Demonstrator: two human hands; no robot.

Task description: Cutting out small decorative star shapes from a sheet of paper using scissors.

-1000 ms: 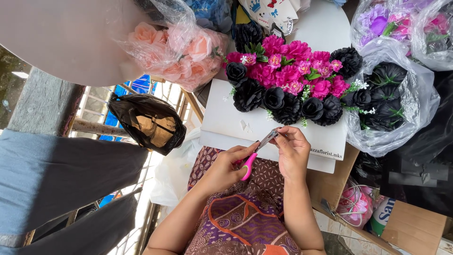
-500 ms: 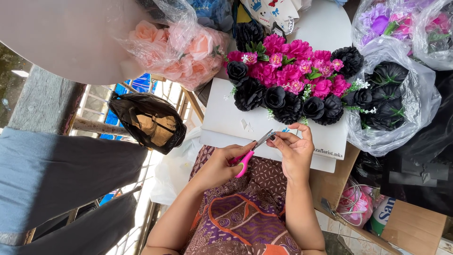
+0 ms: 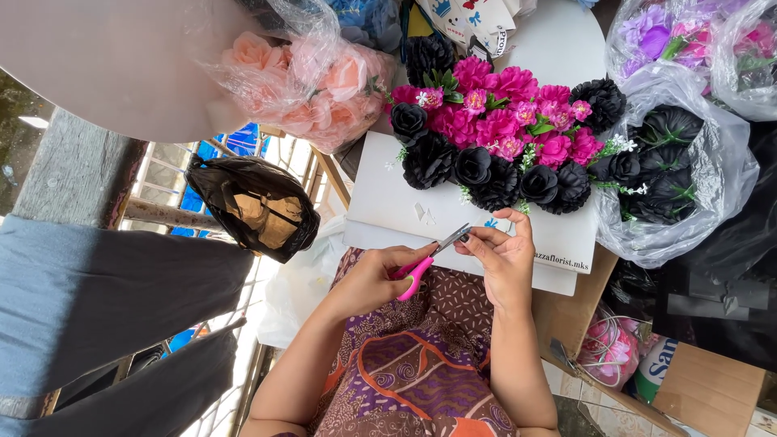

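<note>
My left hand (image 3: 368, 279) grips pink-handled scissors (image 3: 427, 259), blades pointing up and right and slightly parted. My right hand (image 3: 503, 257) pinches a small thin piece at the blade tips; what it is I cannot tell. Both hands work over my lap, at the near edge of a white board (image 3: 388, 202). On the board's far side sits an arrangement of magenta flowers (image 3: 502, 121) ringed by black paper roses (image 3: 486, 171). A few small white scraps lie on the board near the scissors.
A clear bag of peach roses (image 3: 312, 89) lies at upper left, a bag of black roses (image 3: 672, 162) at right, and bags of purple flowers (image 3: 672, 32) behind it. A black plastic bag (image 3: 251, 206) hangs at left. A cardboard box (image 3: 696, 388) stands lower right.
Both hands have shifted slightly, still together at the board's edge. The scissors stay against the small piece in my right fingers.
</note>
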